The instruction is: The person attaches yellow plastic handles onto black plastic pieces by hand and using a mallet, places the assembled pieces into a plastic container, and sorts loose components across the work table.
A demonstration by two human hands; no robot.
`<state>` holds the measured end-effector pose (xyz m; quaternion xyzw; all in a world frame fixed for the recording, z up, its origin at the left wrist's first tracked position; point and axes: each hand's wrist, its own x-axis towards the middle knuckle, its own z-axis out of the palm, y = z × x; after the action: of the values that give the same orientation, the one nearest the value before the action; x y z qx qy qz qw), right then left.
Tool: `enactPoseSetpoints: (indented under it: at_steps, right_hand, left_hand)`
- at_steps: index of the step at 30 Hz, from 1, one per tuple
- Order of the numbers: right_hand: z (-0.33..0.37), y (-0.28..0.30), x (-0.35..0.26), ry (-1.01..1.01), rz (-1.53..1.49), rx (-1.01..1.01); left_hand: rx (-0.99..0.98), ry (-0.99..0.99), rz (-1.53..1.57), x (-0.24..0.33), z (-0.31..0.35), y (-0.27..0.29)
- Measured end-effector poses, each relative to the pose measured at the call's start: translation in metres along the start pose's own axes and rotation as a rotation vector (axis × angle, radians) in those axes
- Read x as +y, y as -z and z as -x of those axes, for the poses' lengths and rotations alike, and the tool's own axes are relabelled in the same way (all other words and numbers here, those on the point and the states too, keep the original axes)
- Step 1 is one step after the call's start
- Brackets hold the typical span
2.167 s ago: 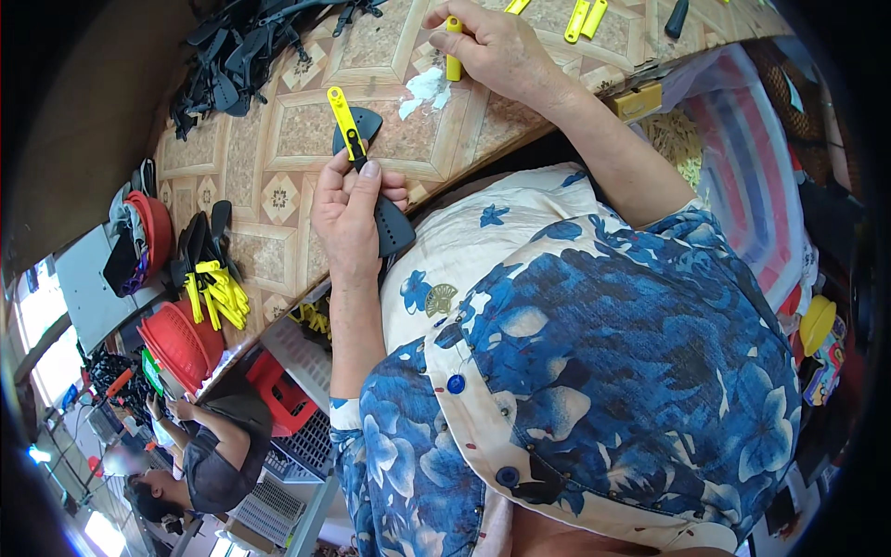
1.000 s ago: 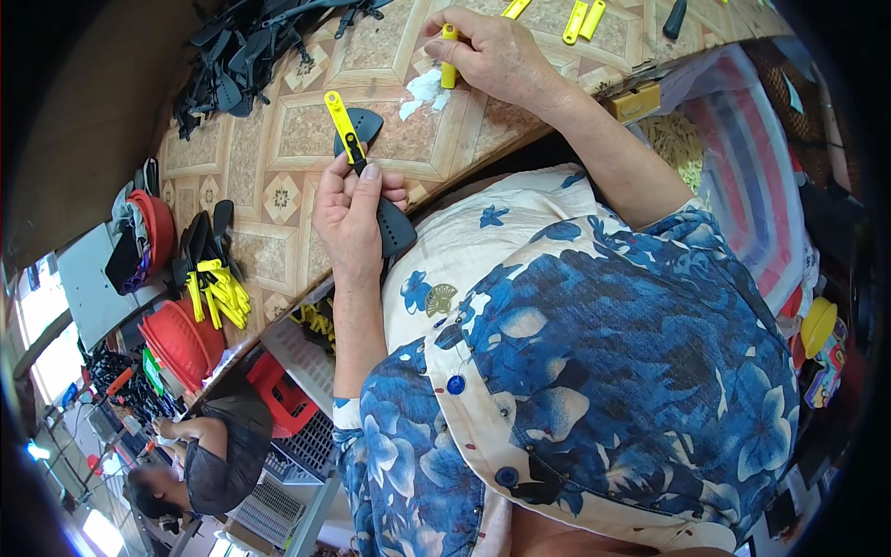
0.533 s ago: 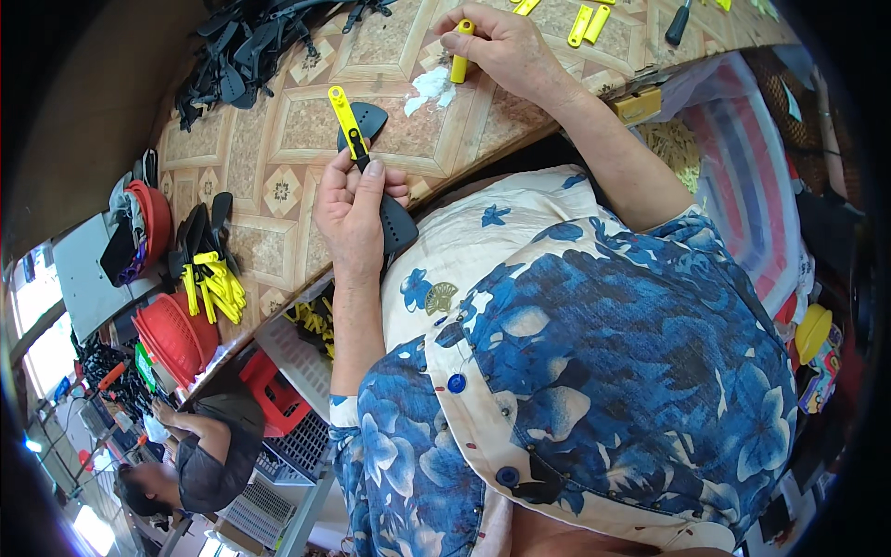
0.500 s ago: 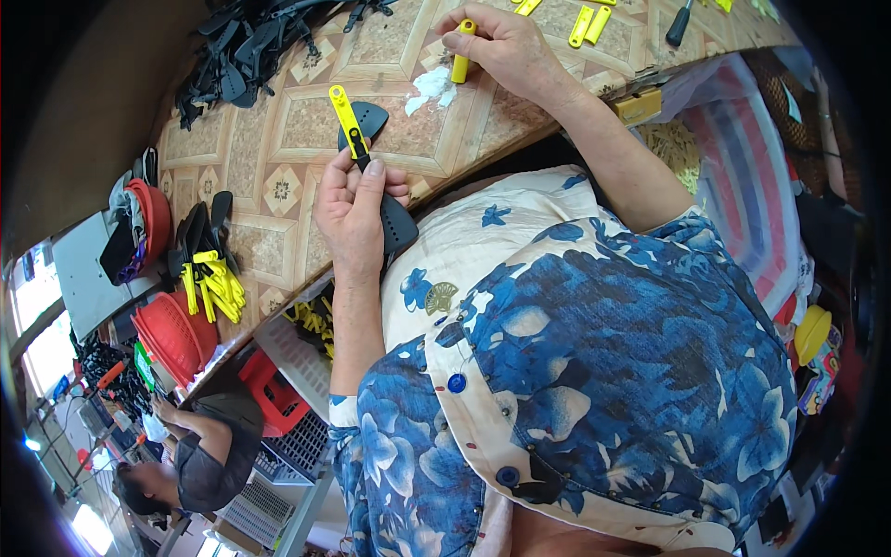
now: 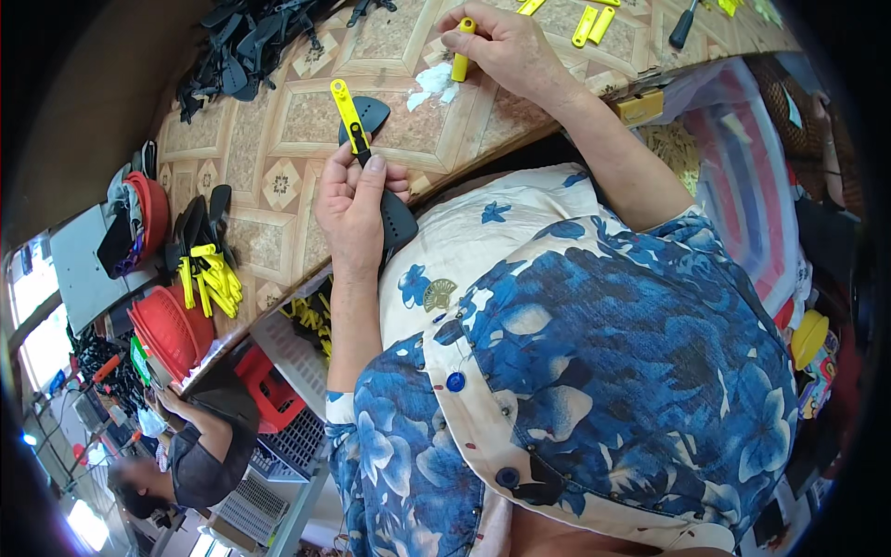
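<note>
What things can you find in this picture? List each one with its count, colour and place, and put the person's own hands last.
Table: one, tan patterned, upper middle.
Black parts pile: many, black, table's far end.
Loose yellow strips: several, yellow, top edge.
White blob: one, white, beside the right hand.
Yellow and black pieces: a bunch, table's left edge.
Red baskets: stacked, red, lower left.
Other person: one, dark top, bottom left.
Left hand: holds a yellow strip on a black part.
Right hand: holds a yellow stick.

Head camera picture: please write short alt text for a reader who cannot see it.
A person's left hand holds a black plastic part with a yellow strip at the edge of a patterned table. Their right hand presses a yellow piece into white paste.
</note>
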<state>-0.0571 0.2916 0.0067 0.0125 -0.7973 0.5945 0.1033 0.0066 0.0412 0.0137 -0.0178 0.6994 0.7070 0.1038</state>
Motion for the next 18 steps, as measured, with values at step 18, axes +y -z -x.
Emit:
enactPoseSetpoints:
  at_steps: [18]
  right_hand:
    - [0.0004, -0.0023, 0.0039, 0.107, 0.111, 0.034]
  left_hand:
    - [0.006, -0.053, -0.010, -0.0049, 0.0005, 0.0023]
